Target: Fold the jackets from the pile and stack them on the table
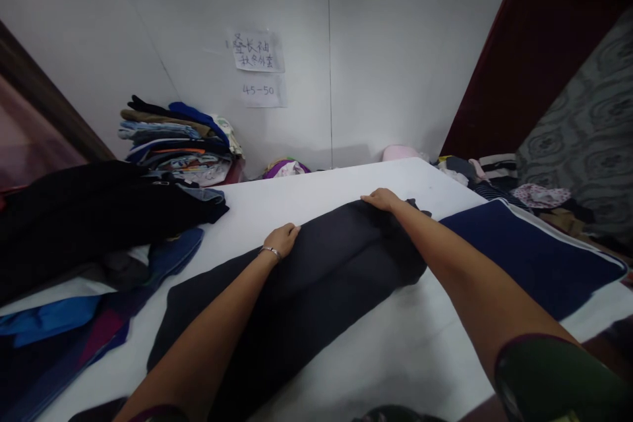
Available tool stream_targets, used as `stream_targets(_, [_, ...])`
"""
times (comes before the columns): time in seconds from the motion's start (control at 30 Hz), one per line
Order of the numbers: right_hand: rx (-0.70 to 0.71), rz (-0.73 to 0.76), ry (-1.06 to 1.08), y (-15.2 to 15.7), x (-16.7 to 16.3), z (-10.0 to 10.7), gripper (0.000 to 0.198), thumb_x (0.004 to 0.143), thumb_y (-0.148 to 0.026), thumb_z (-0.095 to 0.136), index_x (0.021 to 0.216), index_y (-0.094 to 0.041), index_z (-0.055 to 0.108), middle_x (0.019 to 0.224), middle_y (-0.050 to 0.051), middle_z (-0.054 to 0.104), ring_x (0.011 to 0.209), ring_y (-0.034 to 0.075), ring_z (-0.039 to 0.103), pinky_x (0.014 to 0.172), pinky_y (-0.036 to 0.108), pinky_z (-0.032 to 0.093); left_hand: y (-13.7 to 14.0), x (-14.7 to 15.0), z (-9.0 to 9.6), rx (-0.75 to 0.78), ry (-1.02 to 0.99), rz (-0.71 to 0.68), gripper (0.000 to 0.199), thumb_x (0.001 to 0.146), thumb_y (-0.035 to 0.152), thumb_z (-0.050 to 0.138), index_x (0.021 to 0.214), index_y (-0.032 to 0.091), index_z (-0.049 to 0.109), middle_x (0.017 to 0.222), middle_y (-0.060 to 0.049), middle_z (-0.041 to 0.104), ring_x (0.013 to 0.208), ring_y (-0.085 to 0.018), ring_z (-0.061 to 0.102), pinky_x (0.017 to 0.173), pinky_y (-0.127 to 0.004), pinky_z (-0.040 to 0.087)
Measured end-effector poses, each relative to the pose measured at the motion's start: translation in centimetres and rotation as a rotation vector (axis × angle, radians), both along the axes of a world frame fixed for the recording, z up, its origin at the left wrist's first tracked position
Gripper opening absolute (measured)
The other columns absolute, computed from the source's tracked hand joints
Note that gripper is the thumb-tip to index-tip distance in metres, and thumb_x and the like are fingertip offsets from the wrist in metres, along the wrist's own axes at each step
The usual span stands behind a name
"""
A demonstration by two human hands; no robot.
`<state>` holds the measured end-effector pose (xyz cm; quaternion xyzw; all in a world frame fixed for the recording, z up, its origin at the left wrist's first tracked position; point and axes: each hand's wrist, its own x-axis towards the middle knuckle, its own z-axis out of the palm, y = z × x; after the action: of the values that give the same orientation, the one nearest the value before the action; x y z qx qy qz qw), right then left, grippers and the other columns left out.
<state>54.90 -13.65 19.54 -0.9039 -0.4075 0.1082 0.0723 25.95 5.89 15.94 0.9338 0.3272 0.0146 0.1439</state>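
A dark charcoal garment [336,264] lies folded lengthwise across the white table, running from the lower left toward the upper right. Its exact kind does not show. Along its far edge, my left hand [281,239] grips the cloth near the middle, with a bracelet on the wrist. Farther right, my right hand [382,199] pinches the same edge close to the garment's right end. Some bunched cloth pokes out beyond that end. The fingertips of both hands are partly hidden against the fabric.
The white table [410,178] meets a pale wall carrying paper signs [258,51]. Loose dark clothes [79,224] are heaped at left, with a folded stack [178,138] behind. A folded navy garment [519,250] lies at right; more clothes [541,196] are piled beyond it.
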Motion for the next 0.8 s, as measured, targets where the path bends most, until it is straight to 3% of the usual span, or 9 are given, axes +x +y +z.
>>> stream_targets(0.17, [-0.118, -0.078, -0.071, 0.1, -1.0, -1.8, 0.037, 0.082, -0.039, 0.054, 0.102, -0.014, 0.071, 0.106, 0.017, 0.068, 0.098, 0.029, 0.063, 0.08, 0.036, 0.049, -0.2, 0.1, 0.1, 0.04, 0.148, 0.055, 0.042, 0.092, 0.044, 0.028, 0.093, 0.023, 0.064, 0.104, -0.01, 0.069, 0.098, -0.024, 0.062, 0.075, -0.033, 0.045])
stream_targets(0.37, [-0.06, 0.079, -0.174, -0.9, -2.1, -2.7, 0.039, 0.088, -0.025, 0.04, 0.119, -0.031, 0.062, 0.127, 0.003, 0.06, 0.115, 0.022, 0.055, 0.092, 0.033, 0.043, -0.2, -0.9, 0.0, 0.055, 0.211, 0.077, 0.036, 0.09, 0.04, 0.035, 0.099, 0.021, 0.065, 0.107, -0.014, 0.068, 0.098, -0.028, 0.063, 0.079, -0.039, 0.046])
stream_targets(0.5, [-0.069, 0.091, -0.211, -0.8, -2.1, -2.8, 0.035, 0.089, -0.027, 0.041, 0.115, -0.03, 0.065, 0.117, 0.005, 0.066, 0.108, 0.023, 0.058, 0.088, 0.033, 0.044, 0.6, -2.7, -0.1, 0.051, 0.224, 0.083, 0.039, 0.089, 0.044, 0.034, 0.094, 0.022, 0.065, 0.104, -0.012, 0.068, 0.096, -0.029, 0.063, 0.076, -0.038, 0.046])
stream_targets(0.67, [-0.091, 0.023, -0.232, 0.4, -2.1, -3.8, 0.034, 0.09, -0.032, 0.043, 0.108, -0.018, 0.068, 0.114, 0.017, 0.065, 0.11, 0.03, 0.056, 0.091, 0.042, 0.041, 0.7, -3.3, -0.7, 0.078, 0.255, 0.089, 0.039, 0.089, 0.048, 0.035, 0.096, 0.022, 0.063, 0.099, -0.012, 0.069, 0.094, -0.029, 0.063, 0.076, -0.039, 0.045])
stream_targets(0.8, [-0.117, 0.037, -0.144, 0.9, -1.3, -4.3, 0.035, 0.089, -0.039, 0.044, 0.106, -0.021, 0.069, 0.12, 0.013, 0.063, 0.11, 0.028, 0.057, 0.088, 0.04, 0.044, 0.8, -3.7, -1.2, 0.155, 0.194, 0.056, 0.034, 0.087, 0.044, 0.041, 0.1, 0.021, 0.063, 0.102, -0.012, 0.067, 0.099, -0.028, 0.061, 0.081, -0.039, 0.045])
